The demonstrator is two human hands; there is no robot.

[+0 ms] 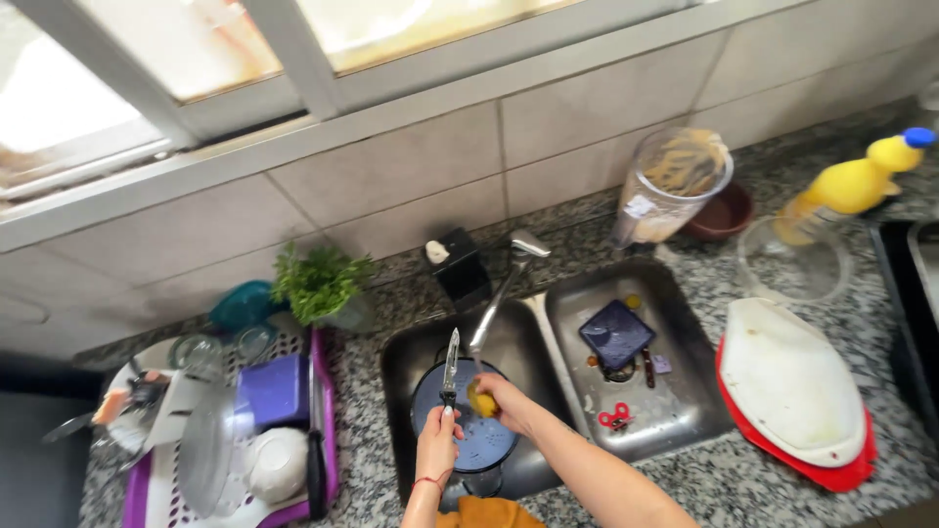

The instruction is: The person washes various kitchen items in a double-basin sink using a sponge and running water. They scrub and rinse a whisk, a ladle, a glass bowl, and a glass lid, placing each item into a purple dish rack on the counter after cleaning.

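You're mid-wash at the double steel sink (548, 313). Your left hand (437, 442) is closed round the dark handle of a long kitchen knife (450, 367), blade pointing up toward the back edge of the left basin. Your right hand (504, 399) is curled over a small yellow sponge (481, 401), just beside the knife's handle end; whether sponge touches the blade, can't tell. Both sit over a round dark-blue plate (476, 435) lying in the left basin, near its front edge.

Done so far, judging by what lies where: purple-and-white plastic drying rack (156, 489) on the counter's left end already holds a white bowl (277, 464), a clear lid, glasses, a purple container, etc. Left, I'd say: the knife itself, the blue plate under it, plus the right basin w/ a square dark-blue lid (616, 332), red-handled scissors (616, 418) and small bits.

Hard to read: no water stream visible from the chrome tap (509, 279). Soap on the blade too small to tell. Your forearms are cut off at the bottom edge. An orange cloth (489, 513) at the front edge is partly cut off. Rack's left side is blurred.
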